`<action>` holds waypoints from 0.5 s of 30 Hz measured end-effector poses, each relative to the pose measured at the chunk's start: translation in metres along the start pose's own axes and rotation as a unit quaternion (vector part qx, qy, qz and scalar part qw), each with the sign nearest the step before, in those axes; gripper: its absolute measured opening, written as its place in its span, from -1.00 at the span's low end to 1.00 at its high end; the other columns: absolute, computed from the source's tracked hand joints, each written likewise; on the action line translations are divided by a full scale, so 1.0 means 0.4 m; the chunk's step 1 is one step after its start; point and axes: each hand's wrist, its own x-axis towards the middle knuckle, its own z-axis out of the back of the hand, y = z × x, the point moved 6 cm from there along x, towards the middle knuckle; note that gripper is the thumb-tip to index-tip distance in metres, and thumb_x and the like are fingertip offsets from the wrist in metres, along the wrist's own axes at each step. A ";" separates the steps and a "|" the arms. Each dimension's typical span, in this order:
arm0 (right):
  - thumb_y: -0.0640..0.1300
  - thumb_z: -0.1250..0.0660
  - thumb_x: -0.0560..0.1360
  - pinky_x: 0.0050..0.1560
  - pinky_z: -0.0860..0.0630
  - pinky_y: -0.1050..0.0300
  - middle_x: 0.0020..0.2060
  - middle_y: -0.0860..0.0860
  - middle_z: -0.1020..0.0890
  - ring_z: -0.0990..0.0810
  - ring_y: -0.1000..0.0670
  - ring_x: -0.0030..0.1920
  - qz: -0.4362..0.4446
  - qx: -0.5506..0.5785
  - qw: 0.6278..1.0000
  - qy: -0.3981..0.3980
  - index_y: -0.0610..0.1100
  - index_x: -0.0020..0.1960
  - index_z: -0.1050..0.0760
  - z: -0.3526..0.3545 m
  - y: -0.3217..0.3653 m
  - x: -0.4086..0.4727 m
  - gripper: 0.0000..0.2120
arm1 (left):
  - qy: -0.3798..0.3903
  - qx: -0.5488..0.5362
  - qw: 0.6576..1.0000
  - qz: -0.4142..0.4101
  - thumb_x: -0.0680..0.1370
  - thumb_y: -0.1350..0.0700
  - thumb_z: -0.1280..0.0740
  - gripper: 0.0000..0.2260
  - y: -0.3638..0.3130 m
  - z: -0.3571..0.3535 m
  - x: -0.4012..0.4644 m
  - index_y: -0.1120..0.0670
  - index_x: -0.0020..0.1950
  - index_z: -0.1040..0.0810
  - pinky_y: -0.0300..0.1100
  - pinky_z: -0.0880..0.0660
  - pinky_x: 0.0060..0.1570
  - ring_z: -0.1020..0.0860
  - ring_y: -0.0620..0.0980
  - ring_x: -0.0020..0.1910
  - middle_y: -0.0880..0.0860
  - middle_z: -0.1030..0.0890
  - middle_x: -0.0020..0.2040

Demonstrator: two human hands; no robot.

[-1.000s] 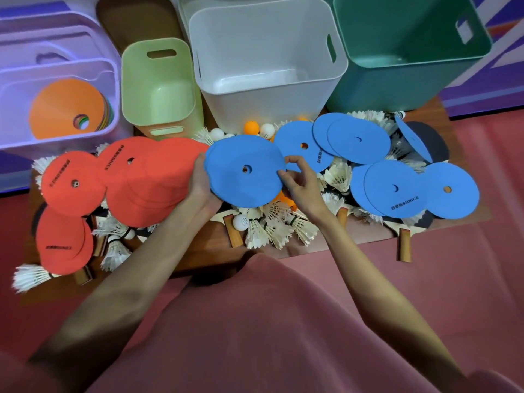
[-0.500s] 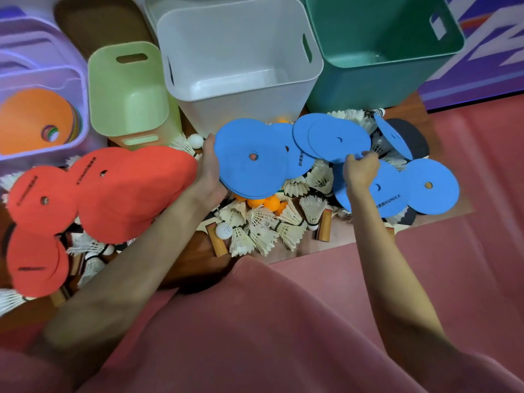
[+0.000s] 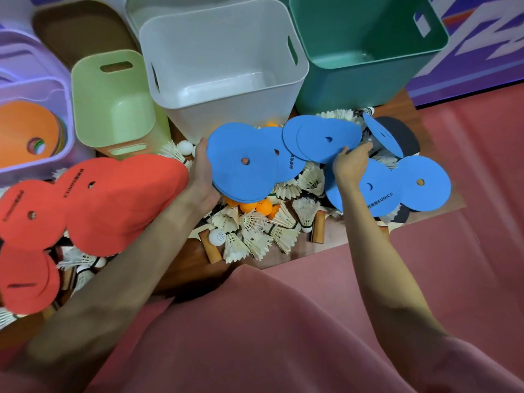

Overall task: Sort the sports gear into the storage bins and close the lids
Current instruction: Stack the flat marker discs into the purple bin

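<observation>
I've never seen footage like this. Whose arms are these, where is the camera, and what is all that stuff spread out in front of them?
No machine here: a person wears a camera on the head, looking down at their own arms. The left hand grips a stack of blue discs. The right hand reaches to the edge of another blue disc. Around them lie red discs, shuttlecocks and orange balls. Behind stand open bins: a purple bin holding discs, a green bin, a white bin and a teal bin.

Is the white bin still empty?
Yes, the white bin shows only its bare floor; the blue discs sit outside it, in the left hand.
</observation>
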 end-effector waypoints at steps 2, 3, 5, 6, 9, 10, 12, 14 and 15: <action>-0.27 -0.08 0.62 -0.19 -0.39 -0.10 -0.20 -0.02 -0.41 -0.54 -0.22 -0.03 0.045 0.048 0.998 -0.008 -0.26 0.11 -0.26 0.014 0.017 -0.015 -0.91 | 0.002 -0.001 1.000 -0.001 0.64 -0.15 0.01 -0.54 0.000 0.005 0.002 0.05 0.30 -0.53 0.03 -0.57 0.01 -0.62 0.09 0.11 0.06 -0.65 0.16; -0.28 -0.08 0.62 -0.17 -0.45 -0.10 -0.18 -0.02 -0.42 -0.55 -0.21 -0.07 0.056 0.087 0.995 -0.016 -0.24 0.10 -0.26 0.021 0.021 -0.022 -0.93 | 0.002 -0.002 1.000 -0.001 0.64 -0.15 0.00 -0.54 0.000 0.007 0.002 0.05 0.30 -0.53 0.03 -0.57 0.02 -0.62 0.09 0.12 0.06 -0.65 0.15; -0.28 -0.10 0.61 -0.25 -0.52 -0.06 -0.22 0.00 -0.44 -0.55 -0.10 -0.28 0.059 0.190 0.980 -0.012 -0.16 0.06 -0.25 0.032 0.029 -0.043 -0.93 | -0.003 -0.007 1.000 -0.002 0.64 -0.13 0.01 -0.55 0.001 0.012 0.000 0.05 0.28 -0.54 0.01 -0.58 0.01 -0.62 0.08 0.11 0.05 -0.65 0.14; -0.28 -0.11 0.60 -0.35 -0.49 0.05 -0.27 0.00 -0.44 -0.51 0.00 -0.41 0.048 0.244 0.969 0.011 -0.14 0.06 -0.24 0.031 0.031 -0.056 -0.92 | -0.007 -0.009 1.000 -0.002 0.65 -0.12 0.01 -0.55 0.002 0.013 -0.001 0.05 0.27 -0.55 0.00 -0.58 0.00 -0.63 0.08 0.09 0.05 -0.66 0.13; -0.28 -0.15 0.60 -0.48 -0.32 0.23 -0.35 -0.03 -0.44 -0.32 0.11 -0.54 0.024 0.348 0.929 0.125 -0.15 0.06 -0.26 0.018 0.053 -0.108 -0.91 | -0.015 -0.009 1.000 0.005 0.64 -0.11 -0.01 -0.56 0.007 0.013 -0.004 0.06 0.27 -0.55 -0.01 -0.59 -0.01 -0.64 0.07 0.07 0.06 -0.66 0.13; -0.28 -0.16 0.60 -0.48 -0.30 0.24 -0.36 -0.03 -0.43 -0.29 0.11 -0.53 0.032 0.359 0.917 0.168 -0.13 0.06 -0.27 0.012 0.064 -0.127 -0.90 | -0.022 -0.010 1.000 0.010 0.64 -0.11 -0.02 -0.57 0.010 0.014 -0.005 0.06 0.27 -0.55 -0.02 -0.59 -0.02 -0.64 0.07 0.07 0.06 -0.66 0.12; -0.28 -0.17 0.61 -0.49 -0.27 0.28 -0.43 0.02 -0.44 -0.27 0.12 -0.54 0.067 0.357 0.898 0.248 -0.11 0.04 -0.30 -0.005 0.081 -0.162 -0.89 | -0.035 -0.023 0.999 0.020 0.64 -0.12 -0.05 -0.59 0.017 0.013 -0.006 0.06 0.25 -0.56 -0.04 -0.58 0.00 -0.63 0.06 0.07 0.04 -0.67 0.11; -0.28 -0.18 0.61 -0.51 -0.24 0.28 -0.52 0.08 -0.41 -0.24 0.11 -0.55 0.110 0.333 0.886 0.302 -0.13 0.07 -0.31 -0.025 0.090 -0.195 -0.91 | -0.022 -0.031 0.999 0.022 0.64 -0.12 -0.05 -0.60 0.021 -0.002 -0.010 0.04 0.23 -0.57 -0.03 -0.57 0.07 -0.62 0.05 0.10 0.04 -0.66 0.13; -0.27 -0.19 0.60 -0.51 -0.24 0.27 -0.54 0.09 -0.40 -0.25 0.10 -0.56 0.130 0.315 0.886 0.315 -0.15 0.08 -0.32 -0.034 0.093 -0.209 -0.91 | -0.010 -0.033 0.999 0.020 0.64 -0.12 -0.04 -0.60 0.023 -0.013 -0.013 0.04 0.21 -0.57 -0.03 -0.56 0.09 -0.62 0.05 0.11 0.06 -0.65 0.15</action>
